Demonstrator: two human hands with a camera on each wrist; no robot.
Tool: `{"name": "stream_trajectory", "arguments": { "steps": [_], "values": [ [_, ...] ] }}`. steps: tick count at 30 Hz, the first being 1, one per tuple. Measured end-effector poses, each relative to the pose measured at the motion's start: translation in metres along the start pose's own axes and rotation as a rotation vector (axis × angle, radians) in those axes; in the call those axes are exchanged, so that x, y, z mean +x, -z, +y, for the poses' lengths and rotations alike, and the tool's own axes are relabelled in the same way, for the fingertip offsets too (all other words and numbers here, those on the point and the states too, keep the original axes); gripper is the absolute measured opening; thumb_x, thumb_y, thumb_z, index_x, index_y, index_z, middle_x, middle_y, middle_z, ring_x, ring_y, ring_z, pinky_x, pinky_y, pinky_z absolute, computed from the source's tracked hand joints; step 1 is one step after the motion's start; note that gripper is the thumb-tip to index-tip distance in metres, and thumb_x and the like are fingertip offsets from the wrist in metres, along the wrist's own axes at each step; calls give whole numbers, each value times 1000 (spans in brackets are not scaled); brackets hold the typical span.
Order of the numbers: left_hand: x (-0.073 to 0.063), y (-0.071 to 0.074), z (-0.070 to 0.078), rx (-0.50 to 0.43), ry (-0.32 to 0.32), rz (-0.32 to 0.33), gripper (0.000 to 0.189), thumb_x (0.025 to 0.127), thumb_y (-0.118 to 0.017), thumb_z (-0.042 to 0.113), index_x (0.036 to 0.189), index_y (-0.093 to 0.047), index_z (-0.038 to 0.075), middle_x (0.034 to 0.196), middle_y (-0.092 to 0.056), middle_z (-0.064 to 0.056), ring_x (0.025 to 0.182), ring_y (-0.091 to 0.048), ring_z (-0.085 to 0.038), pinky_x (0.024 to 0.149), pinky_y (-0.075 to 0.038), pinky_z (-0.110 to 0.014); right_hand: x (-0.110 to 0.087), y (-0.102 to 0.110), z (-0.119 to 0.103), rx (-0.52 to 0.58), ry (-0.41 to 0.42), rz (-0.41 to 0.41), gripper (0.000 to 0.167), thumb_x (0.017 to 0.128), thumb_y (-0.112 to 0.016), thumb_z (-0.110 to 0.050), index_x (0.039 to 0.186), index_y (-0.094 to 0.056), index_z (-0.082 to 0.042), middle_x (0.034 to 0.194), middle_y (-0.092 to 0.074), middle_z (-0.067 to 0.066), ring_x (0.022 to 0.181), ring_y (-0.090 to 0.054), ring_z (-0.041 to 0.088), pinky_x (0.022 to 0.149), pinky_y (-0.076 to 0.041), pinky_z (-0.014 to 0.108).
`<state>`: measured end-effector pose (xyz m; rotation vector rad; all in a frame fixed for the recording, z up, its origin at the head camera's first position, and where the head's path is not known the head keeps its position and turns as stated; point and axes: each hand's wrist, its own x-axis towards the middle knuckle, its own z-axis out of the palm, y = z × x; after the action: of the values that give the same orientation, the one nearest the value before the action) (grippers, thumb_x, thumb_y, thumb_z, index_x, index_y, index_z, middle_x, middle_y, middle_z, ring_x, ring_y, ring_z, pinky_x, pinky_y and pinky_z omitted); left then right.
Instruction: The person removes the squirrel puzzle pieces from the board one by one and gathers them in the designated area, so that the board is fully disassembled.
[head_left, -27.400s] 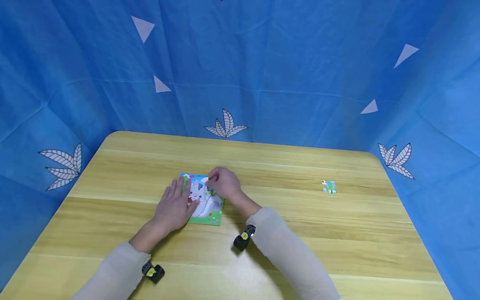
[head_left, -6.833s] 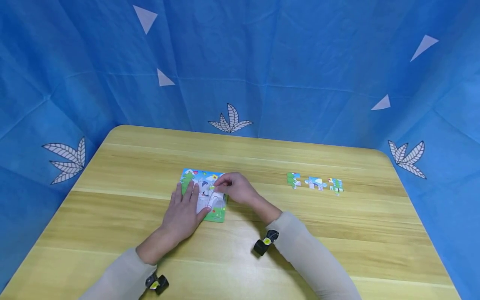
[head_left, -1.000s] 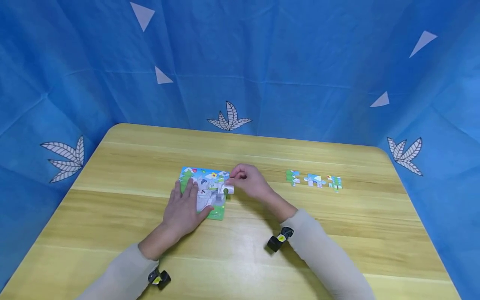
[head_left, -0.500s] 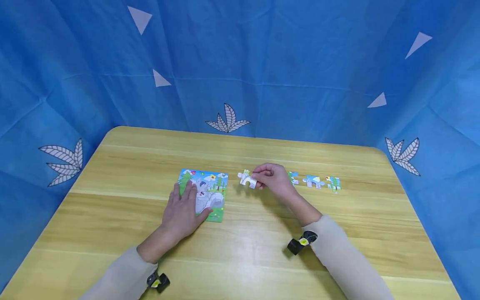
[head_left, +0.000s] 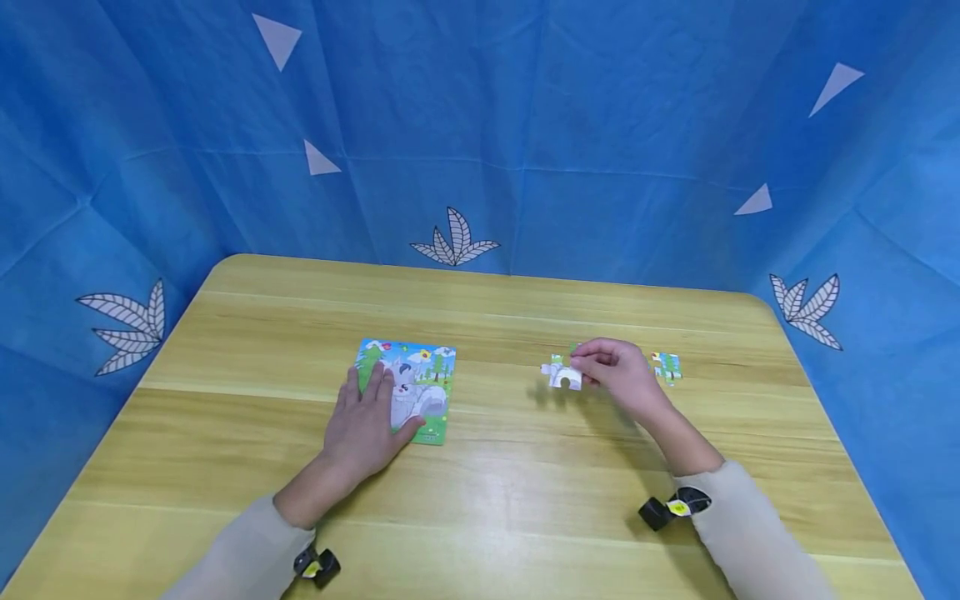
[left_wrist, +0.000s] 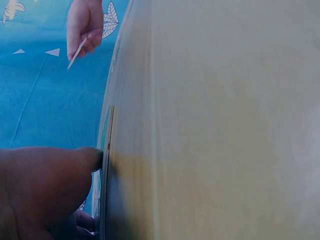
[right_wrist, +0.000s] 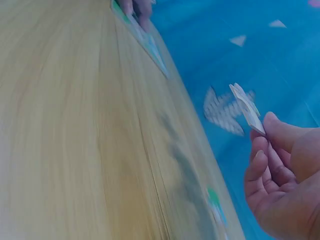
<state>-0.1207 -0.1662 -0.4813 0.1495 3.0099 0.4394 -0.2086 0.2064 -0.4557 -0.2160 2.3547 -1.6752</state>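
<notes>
In the head view a picture puzzle board (head_left: 432, 402) with a grey and white cartoon animal lies on the table, left of the middle. My left hand (head_left: 358, 425) rests flat on its left side, fingers spread, covering part of the picture. My right hand (head_left: 624, 377) pinches a white and grey jigsaw piece (head_left: 558, 370) between thumb and fingers, well to the right of the board. The right wrist view shows this jigsaw piece (right_wrist: 246, 107) tilted and held above the table, its shadow falling on the wood.
A loose green and blue jigsaw piece (head_left: 667, 367) lies on the wooden table (head_left: 480, 500) beyond the right hand. The right hand mostly hides other loose pieces in the same row. A blue curtain (head_left: 480, 108) hangs behind the table and at both sides.
The right hand has carried the jigsaw piece from the board's right edge rightward, over toward the loose pieces. The left hand has stayed on the board.
</notes>
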Motion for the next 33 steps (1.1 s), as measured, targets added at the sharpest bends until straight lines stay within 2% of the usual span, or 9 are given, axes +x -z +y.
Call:
{"name": "stream_trajectory", "arguments": {
  "steps": [5,10,16,23,28,33],
  "values": [
    [0,0,0,-4,4,-5,89,97,-61,55,153,-34,-9,162,-24,-29,149,-7,-55,121,-15,-62,-21,38,11,-44,-26,17,28,101,-66,-15,115,-66,10,88,-70,-2,75,-59,19,67,-55,29],
    [-1,0,0,3,6,-9,90,97,-60,55,153,-33,-9,163,-23,-28,150,-7,-55,121,-15,-62,-41,75,23,-129,-80,-3,31,101,-66,-19,115,-64,9,88,-69,-2,75,-59,18,66,-54,30],
    [-2,1,1,-5,1,-5,89,97,-61,54,153,-34,-10,163,-24,-29,149,-8,-55,121,-16,-62,-60,108,40,-205,-115,5,32,102,-65,-21,112,-62,10,83,-68,-1,74,-59,20,65,-53,32],
    [-2,2,1,0,1,0,89,97,-61,55,152,-35,-10,163,-24,-29,149,-9,-56,121,-17,-62,-65,125,52,-260,-151,48,36,102,-65,-24,113,-64,10,81,-67,-2,72,-59,15,62,-52,28],
    [-1,2,1,3,2,-5,89,97,-61,55,152,-35,-10,163,-24,-28,149,-8,-55,121,-17,-62,-63,127,60,-294,-169,67,37,102,-65,-25,113,-65,9,80,-67,0,70,-58,14,60,-52,26],
    [-2,2,0,6,9,-13,89,98,-60,55,153,-34,-10,163,-23,-28,150,-7,-55,121,-15,-61,-59,125,64,-383,-167,109,40,101,-66,-33,111,-68,6,82,-65,4,68,-54,14,57,-47,27]
  ]
}}
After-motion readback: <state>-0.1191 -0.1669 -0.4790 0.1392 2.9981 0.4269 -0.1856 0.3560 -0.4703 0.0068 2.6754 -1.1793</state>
